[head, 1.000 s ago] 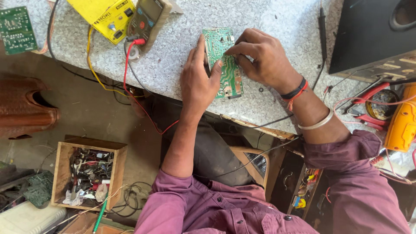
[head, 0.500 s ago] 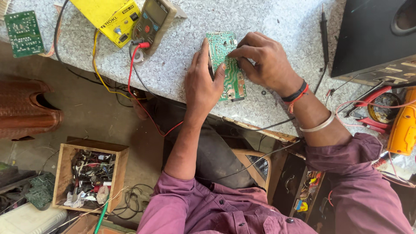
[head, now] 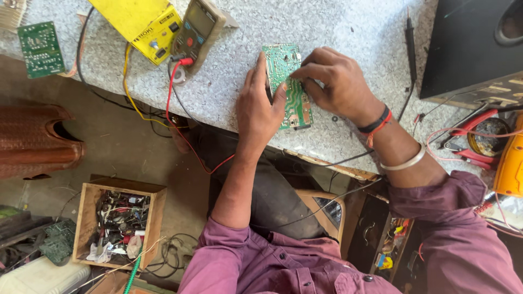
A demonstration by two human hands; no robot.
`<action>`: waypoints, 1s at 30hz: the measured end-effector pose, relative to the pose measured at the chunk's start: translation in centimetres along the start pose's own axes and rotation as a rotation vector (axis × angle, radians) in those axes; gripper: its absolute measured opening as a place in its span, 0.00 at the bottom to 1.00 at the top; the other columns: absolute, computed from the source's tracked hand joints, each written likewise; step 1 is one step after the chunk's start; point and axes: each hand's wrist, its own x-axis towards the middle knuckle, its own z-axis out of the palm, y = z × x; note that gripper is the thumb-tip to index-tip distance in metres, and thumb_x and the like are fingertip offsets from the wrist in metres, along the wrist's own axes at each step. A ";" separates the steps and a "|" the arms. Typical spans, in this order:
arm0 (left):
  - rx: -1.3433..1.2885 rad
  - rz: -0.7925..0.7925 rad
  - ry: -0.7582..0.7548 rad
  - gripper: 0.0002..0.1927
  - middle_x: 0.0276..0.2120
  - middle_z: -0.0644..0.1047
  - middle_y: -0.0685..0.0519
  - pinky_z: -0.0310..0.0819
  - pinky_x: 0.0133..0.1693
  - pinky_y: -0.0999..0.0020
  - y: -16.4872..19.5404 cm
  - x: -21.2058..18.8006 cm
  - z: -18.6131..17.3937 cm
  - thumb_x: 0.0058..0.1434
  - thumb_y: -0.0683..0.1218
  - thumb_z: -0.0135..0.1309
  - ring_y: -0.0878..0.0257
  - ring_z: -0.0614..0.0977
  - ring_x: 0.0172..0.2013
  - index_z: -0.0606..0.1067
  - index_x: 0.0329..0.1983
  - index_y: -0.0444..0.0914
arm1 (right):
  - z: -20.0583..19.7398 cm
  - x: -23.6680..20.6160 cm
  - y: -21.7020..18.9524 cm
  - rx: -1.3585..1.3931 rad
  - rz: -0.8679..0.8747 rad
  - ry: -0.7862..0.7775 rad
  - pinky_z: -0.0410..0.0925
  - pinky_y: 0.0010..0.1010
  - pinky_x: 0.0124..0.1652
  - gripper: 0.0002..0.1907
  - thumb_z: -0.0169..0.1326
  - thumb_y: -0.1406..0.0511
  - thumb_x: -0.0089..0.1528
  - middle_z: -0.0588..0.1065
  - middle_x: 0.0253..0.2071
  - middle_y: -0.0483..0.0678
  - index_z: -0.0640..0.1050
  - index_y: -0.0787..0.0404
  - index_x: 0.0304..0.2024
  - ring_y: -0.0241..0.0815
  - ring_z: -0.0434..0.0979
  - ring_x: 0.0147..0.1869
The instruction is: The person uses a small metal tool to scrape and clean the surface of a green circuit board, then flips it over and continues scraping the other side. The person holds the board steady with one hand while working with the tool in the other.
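Observation:
A green circuit board (head: 287, 81) lies on the speckled grey worktop (head: 338, 22), solder side up. My left hand (head: 261, 109) grips its left edge, thumb along the side and a fingertip pressing on the board's middle. My right hand (head: 335, 81) holds the board from the right, fingers curled over its upper part. Whether the right fingers pinch a small part is hidden. The right wrist carries a black and red band and a metal bangle.
A yellow meter box (head: 139, 22) and a grey multimeter (head: 196, 30) with red and black leads sit at the worktop's back left. Another green board (head: 41, 49) lies far left. A black speaker box (head: 468, 49) stands right. A wooden parts crate (head: 120, 223) is on the floor.
Both hands and the board stay together on the worktop; the right fingers have shifted slightly along the board's upper part. The camera view has shifted a little.

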 end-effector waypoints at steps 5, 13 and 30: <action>0.014 0.042 0.013 0.38 0.62 0.72 0.35 0.73 0.59 0.52 0.1 -0.1 -0.1 0.68 0.47 0.59 0.40 0.77 0.61 0.57 0.75 0.30 | -0.2 -0.1 -0.1 -0.002 0.007 -0.028 0.74 0.39 0.44 0.12 0.59 0.74 0.59 0.77 0.41 0.50 0.84 0.59 0.44 0.50 0.79 0.45; 0.016 0.022 0.005 0.37 0.61 0.73 0.36 0.74 0.57 0.52 0.0 0.0 -0.1 0.68 0.47 0.59 0.41 0.78 0.59 0.57 0.75 0.30 | -0.3 0.0 -0.2 -0.007 -0.004 -0.027 0.74 0.39 0.44 0.13 0.58 0.74 0.58 0.77 0.41 0.50 0.84 0.59 0.44 0.50 0.79 0.46; 0.034 -0.009 -0.006 0.38 0.58 0.74 0.38 0.75 0.55 0.53 0.0 0.1 0.0 0.68 0.50 0.58 0.45 0.80 0.57 0.58 0.75 0.31 | -0.3 0.1 -0.1 -0.010 -0.021 -0.029 0.73 0.40 0.43 0.10 0.59 0.73 0.59 0.77 0.39 0.50 0.84 0.59 0.42 0.49 0.79 0.44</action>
